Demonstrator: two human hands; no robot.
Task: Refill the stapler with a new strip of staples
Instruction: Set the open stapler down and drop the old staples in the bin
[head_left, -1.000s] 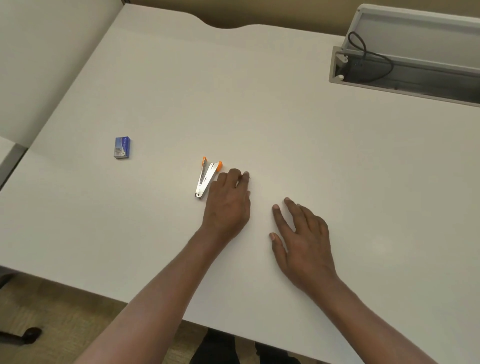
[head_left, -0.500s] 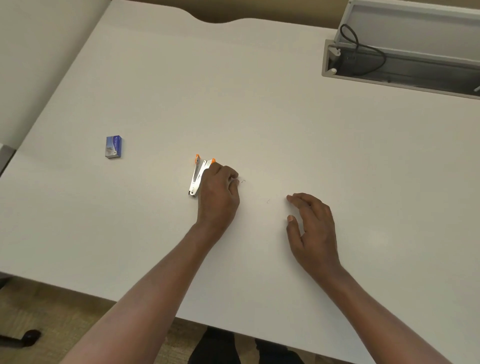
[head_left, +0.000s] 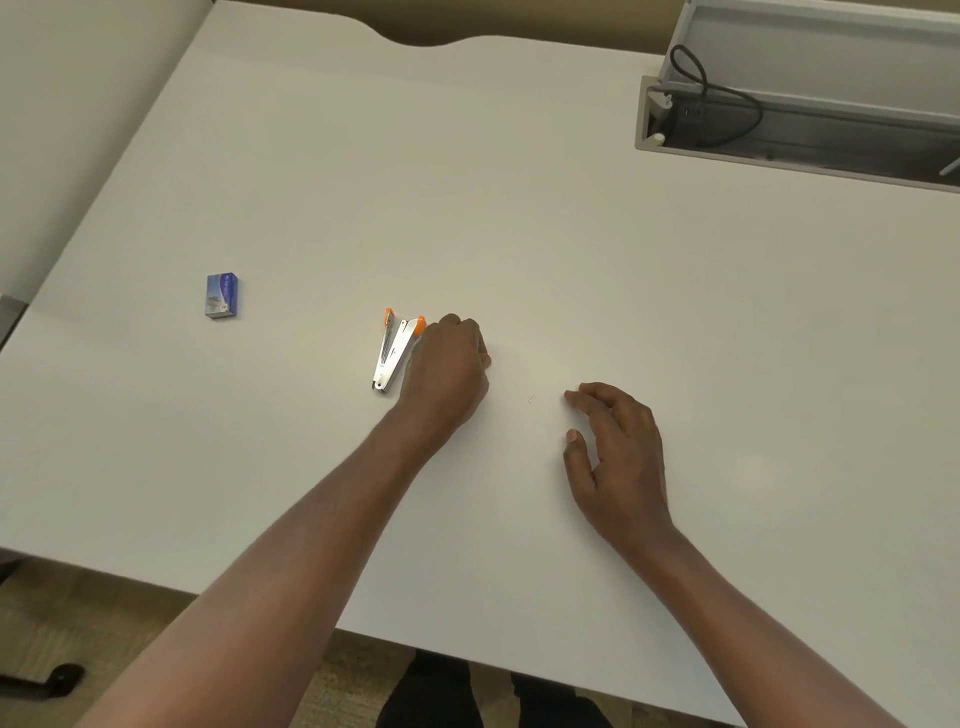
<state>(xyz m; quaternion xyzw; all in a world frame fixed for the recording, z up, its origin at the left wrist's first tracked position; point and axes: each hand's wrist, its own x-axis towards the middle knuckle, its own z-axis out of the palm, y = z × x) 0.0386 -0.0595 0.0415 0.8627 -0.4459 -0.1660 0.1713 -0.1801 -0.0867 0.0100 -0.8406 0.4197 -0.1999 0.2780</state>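
Left hand (head_left: 447, 374): knuckles up, fingers curled under the palm, thumb tip poking out at its 3 o'clock side. Can't tell whether anything is pinched inside, since the fingertips are hidden. It rests on the table (head_left: 519, 234), with the knuckle edge right against the far orange tip of the stapler (head_left: 399, 353); contact or only just beside it, can't resolve.

Stapler is at 9 o'clock of the left hand, lying flat on the table, sprung apart into a narrow V. Silver arms, orange ends pointing to 12 o'clock, hinge end at 6.

Right hand (head_left: 618, 452) is at 4 o'clock of the left hand, well apart from the stapler. Fingers loosely bent, tips on the table surface, thumb splayed, grasping nothing.

There is a tiny speck (head_left: 530, 400) on the table between the two hands, too small to identify.

Blue staple box (head_left: 222, 295) is at 9–10 o'clock of the stapler, well apart, lying flat, untouched.

Open cable trough (head_left: 831, 150) is set into the table at 2 o'clock, at the far right edge.
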